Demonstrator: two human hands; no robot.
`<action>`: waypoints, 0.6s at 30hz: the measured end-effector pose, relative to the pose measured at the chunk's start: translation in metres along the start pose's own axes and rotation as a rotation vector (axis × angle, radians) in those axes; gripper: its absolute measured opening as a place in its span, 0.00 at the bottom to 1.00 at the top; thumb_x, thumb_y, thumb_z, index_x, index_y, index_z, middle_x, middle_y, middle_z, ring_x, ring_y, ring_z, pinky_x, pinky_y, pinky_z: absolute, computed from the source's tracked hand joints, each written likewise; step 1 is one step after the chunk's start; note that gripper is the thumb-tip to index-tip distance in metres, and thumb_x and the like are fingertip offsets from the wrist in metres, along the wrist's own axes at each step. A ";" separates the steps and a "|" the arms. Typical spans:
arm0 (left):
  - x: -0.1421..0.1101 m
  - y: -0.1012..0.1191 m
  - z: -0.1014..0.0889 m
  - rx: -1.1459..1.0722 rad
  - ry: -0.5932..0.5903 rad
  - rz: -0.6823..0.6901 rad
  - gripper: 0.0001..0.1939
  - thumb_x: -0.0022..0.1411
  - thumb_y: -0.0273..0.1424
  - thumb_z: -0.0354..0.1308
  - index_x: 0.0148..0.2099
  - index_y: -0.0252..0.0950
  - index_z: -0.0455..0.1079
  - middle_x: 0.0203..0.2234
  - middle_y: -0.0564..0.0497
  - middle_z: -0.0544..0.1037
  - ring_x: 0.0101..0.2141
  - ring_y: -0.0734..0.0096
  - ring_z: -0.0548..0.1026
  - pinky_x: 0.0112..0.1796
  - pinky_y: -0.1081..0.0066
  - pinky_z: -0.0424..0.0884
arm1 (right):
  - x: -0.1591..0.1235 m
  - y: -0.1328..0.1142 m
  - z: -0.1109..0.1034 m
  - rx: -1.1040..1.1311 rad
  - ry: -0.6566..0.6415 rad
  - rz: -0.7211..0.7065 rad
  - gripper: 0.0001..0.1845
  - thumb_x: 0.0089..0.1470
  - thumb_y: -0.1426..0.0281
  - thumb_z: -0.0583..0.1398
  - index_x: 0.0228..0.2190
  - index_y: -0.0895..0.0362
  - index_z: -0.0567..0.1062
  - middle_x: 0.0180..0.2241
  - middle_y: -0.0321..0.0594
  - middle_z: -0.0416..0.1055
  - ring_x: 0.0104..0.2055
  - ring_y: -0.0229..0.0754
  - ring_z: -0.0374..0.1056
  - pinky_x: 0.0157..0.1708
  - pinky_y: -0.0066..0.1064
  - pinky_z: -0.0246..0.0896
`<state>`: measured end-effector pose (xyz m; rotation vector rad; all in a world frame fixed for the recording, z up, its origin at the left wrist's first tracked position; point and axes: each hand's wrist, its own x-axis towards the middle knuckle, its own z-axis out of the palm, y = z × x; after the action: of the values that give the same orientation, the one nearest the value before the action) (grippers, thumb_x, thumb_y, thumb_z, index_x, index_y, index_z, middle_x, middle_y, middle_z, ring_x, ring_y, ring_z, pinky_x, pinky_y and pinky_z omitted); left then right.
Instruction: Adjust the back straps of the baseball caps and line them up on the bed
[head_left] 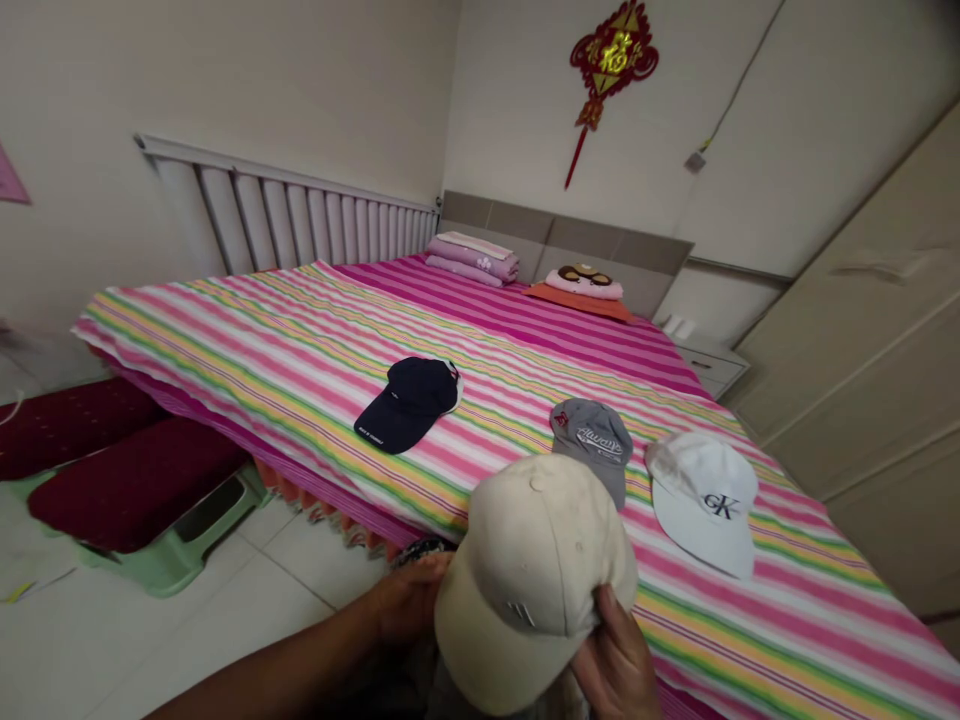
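At the lower left, one maroon-topped stool [67, 425] is cut off by the frame's edge. Left of centre, a navy cap [412, 400] lies on the striped bed [247, 350], already out of hand; the small print on its brim is hard to read. At bottom centre, the left hand [411, 600] touches the brim edge of a beige cap [540, 560], its fingertips hidden, so I cannot tell how it grips; a dark patterned thing [424, 549] behind it is unclear. That cap is off the bed, not yet laid down. Right of centre, a gray cap [596, 440] rests on the bed, its brim partly covered by the beige one. The right hand [619, 655] pinches the beige cap's side, thumb outside, other fingers mostly hidden. Farther right, a white cap [705, 490] lies down too.
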<state>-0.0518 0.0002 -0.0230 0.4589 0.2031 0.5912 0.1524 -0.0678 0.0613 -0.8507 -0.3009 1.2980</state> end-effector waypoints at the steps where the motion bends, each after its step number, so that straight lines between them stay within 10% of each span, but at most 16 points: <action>1: 0.004 0.004 0.000 -0.015 0.017 0.002 0.15 0.51 0.28 0.56 0.43 0.30 0.70 0.36 0.43 0.76 0.38 0.62 0.73 0.43 0.65 0.62 | 0.001 -0.001 -0.002 0.005 0.008 0.002 0.21 0.28 0.60 0.68 0.31 0.51 0.77 0.33 0.40 0.77 0.38 0.50 0.71 0.51 0.46 0.55; 18: 0.047 0.045 0.044 -0.069 0.218 -0.137 0.29 0.53 0.46 0.51 0.49 0.30 0.66 0.32 0.44 0.77 0.41 0.58 0.72 0.47 0.65 0.59 | 0.011 -0.013 -0.019 -0.090 -0.073 -0.141 0.18 0.41 0.55 0.59 0.31 0.52 0.77 0.31 0.42 0.77 0.41 0.51 0.69 0.48 0.49 0.56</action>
<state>-0.0219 0.0445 0.0346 0.3106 0.4175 0.5115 0.1765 -0.0651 0.0545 -0.8440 -0.4723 1.1921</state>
